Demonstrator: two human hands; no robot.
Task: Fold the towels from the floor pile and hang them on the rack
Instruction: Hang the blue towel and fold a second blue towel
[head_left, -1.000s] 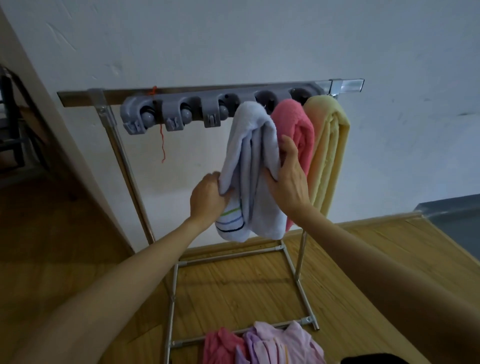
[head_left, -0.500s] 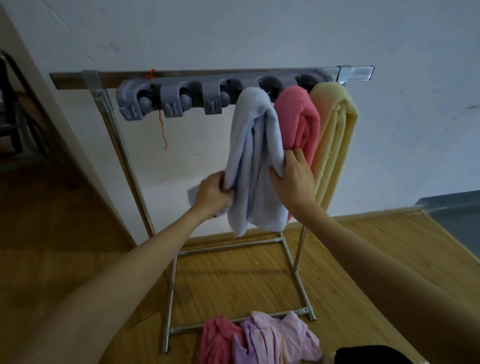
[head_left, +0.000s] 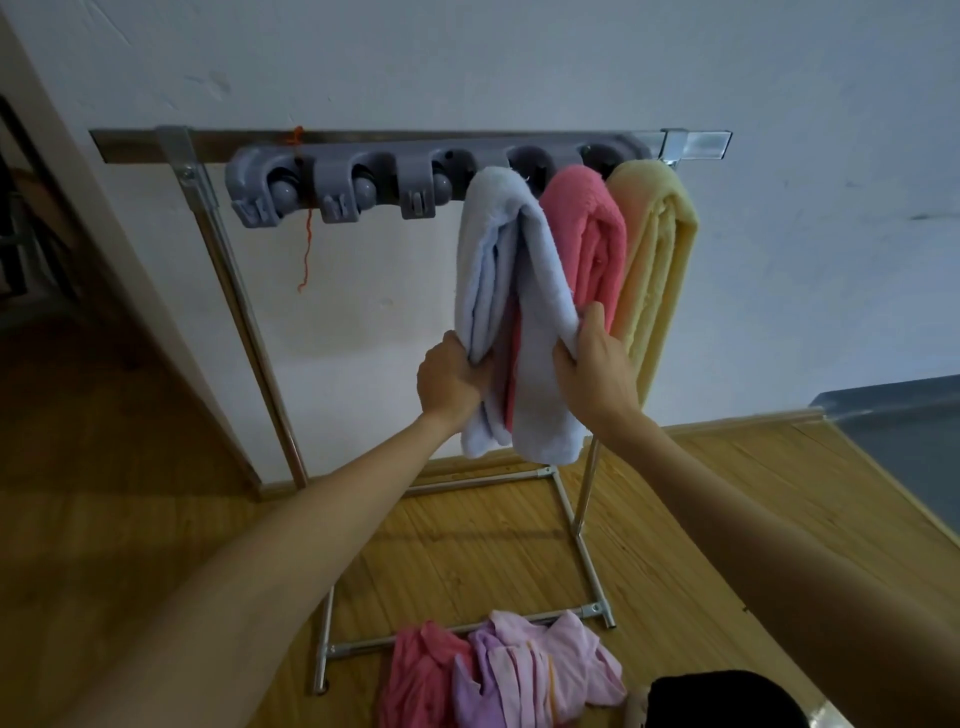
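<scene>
3 towels on the rack: blue towel, pink towel, yellow towel, hanging side by side at the right end. Left hand grip grasps the blue towel's left fold; right hand grip grasps its right fold (fingers curled into the cloth). Floor pile by the rack's base: 1 pink piece, the rest lilac, count unclear.
</scene>
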